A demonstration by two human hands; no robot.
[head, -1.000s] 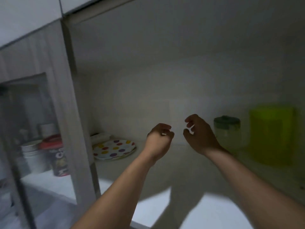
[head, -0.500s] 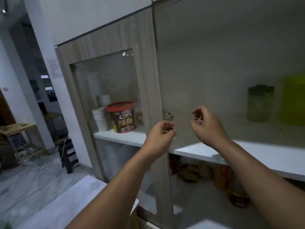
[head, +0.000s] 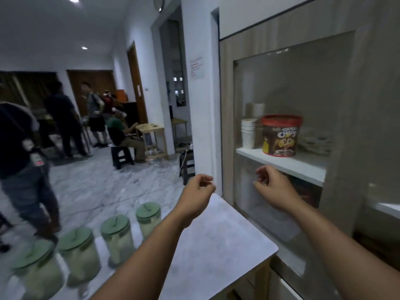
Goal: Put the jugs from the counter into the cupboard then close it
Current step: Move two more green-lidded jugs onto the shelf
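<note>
Jugs (head: 118,239), four, clear with green lids, line the counter (head: 216,245); both hands (head: 198,191) hover loosely curled, holding nothing.

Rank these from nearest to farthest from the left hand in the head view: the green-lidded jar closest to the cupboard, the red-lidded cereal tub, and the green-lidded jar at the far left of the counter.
Measured from the left hand:
1. Green-lidded glass jar closest to the cupboard, just below and left of the hand.
2. Red-lidded cereal tub, up right, behind the glass on the white shelf.
3. Green-lidded glass jar at the far left, at the counter's near-left end.
</note>
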